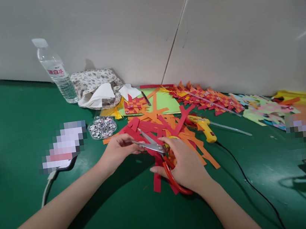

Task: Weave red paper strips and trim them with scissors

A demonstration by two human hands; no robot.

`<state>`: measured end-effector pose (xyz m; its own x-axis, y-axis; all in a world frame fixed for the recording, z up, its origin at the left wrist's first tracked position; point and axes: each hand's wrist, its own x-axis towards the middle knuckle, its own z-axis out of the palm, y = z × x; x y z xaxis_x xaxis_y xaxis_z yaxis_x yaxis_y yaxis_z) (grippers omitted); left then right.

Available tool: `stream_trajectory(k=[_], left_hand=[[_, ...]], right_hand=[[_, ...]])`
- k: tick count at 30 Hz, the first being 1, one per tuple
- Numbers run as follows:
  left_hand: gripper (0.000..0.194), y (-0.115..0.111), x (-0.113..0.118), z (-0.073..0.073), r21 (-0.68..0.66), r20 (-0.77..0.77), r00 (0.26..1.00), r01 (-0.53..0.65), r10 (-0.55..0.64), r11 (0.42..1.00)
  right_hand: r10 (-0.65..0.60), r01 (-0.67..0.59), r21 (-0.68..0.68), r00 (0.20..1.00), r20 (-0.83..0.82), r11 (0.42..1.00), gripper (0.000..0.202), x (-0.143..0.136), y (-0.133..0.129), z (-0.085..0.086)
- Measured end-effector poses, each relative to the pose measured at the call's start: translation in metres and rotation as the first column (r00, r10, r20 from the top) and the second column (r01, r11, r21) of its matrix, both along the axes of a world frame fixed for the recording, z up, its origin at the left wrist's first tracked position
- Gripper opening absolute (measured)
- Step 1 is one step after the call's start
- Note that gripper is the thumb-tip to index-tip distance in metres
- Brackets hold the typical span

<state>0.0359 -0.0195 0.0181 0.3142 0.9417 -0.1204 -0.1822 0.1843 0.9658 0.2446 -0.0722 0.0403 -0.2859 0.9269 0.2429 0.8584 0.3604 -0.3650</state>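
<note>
My right hand [183,161] is wrapped round the red handles of a pair of scissors [155,147], whose blades are apart and point up and left. At the blade tips is my left hand [122,148], its thumb and fingers pinched together; what it holds is too small to make out. Beneath and behind the scissors lies a pile of red paper strips [150,127] and orange paper strips [194,141]. A yellow hot glue gun [207,130] rests at the right of the pile, a clear glue stick [232,129] beside it.
A water bottle [58,76], a patterned tissue pouch [95,85] and a tray of googly eyes [102,128] stand at the back left. A blurred-out phone [65,144] lies left. Woven red-orange paper fish [210,97] lie along the wall. A black cable [244,175] crosses the right side.
</note>
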Motion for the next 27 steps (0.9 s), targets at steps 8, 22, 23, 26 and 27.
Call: stream_trajectory(k=[8, 22, 23, 26, 27], left_hand=[[0.009, -0.0010, 0.0006, 0.0000, 0.020, -0.029, 0.999, 0.022, -0.021, 1.000], [0.014, -0.0018, -0.0017, 0.0005, -0.012, -0.002, 0.996, 0.093, -0.093, 0.996], [0.014, -0.0017, -0.0016, 0.0006, -0.018, 0.002, 0.995, 0.095, -0.095, 0.995], [0.016, -0.0015, -0.0011, 0.0013, -0.033, -0.005, 0.996, 0.093, -0.093, 0.995], [0.017, -0.0015, -0.0010, 0.0016, -0.036, -0.009, 0.996, 0.090, -0.091, 0.995]], right_hand=[[0.001, -0.001, -0.002, 1.000, -0.010, 1.000, 0.062, 0.0002, -0.0005, -0.0015], [0.002, -0.002, -0.003, 0.999, -0.049, 1.000, 0.059, 0.0004, -0.0014, -0.0008], [0.006, -0.006, 0.003, 0.999, -0.047, 1.000, 0.058, 0.0004, -0.0015, -0.0009], [0.017, -0.016, 0.033, 0.999, -0.034, 0.999, 0.057, 0.0004, -0.0021, -0.0017], [0.018, -0.017, 0.039, 0.999, -0.028, 0.999, 0.057, 0.0004, -0.0022, -0.0021]])
